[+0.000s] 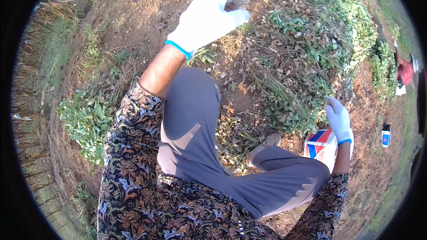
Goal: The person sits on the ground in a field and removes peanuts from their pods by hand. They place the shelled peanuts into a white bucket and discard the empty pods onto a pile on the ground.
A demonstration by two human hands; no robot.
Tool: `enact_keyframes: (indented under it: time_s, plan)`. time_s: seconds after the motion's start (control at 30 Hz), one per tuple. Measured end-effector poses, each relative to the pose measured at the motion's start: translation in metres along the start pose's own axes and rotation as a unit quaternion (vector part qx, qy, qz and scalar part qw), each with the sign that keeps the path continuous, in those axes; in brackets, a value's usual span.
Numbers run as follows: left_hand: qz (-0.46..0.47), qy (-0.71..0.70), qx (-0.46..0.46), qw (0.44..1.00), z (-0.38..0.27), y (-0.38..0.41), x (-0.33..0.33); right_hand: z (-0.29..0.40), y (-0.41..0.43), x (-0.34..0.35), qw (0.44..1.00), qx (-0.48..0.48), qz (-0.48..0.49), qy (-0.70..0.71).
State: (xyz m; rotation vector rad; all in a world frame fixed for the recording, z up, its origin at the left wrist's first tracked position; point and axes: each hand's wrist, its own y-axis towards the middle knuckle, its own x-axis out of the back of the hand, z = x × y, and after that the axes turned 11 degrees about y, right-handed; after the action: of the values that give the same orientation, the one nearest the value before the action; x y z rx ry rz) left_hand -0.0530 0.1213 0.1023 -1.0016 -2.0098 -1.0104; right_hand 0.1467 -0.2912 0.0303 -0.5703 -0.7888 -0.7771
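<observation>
My left hand (208,18), in a white knit glove with a blue cuff, is raised above bare soil beyond my bent knee. Its fingers curl and the thumb stands apart, with nothing seen between them. On the right, my right hand (338,116), gloved the same way, is over a white container (325,150) with red and blue stripes. Its fingertips are bent, and I cannot see whether they hold anything. Between and beyond the hands lies a heap of pulled peanut plants (300,73), with peanut pods (257,41) showing among stems and leaves.
More leafy plants (88,123) lie at my left. A blue and white container (386,136) stands at the far right. Farther off, a person in a red top (404,71) is beside another plant heap (383,66). Dry stalks (33,116) line the left edge.
</observation>
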Motion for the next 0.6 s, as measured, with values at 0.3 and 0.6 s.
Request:
enact_keyframes:
  time_s: [0.3,0.6]
  plan:
    - [0.009,-0.406,0.158,0.900,-0.025,0.027,-0.119,-0.018,0.099,-0.183,0.981,0.045,0.090,-0.163]
    - [0.013,-0.413,0.125,0.902,-0.019,0.049,-0.112,-0.015,0.098,-0.198,0.960,-0.058,0.211,-0.173]
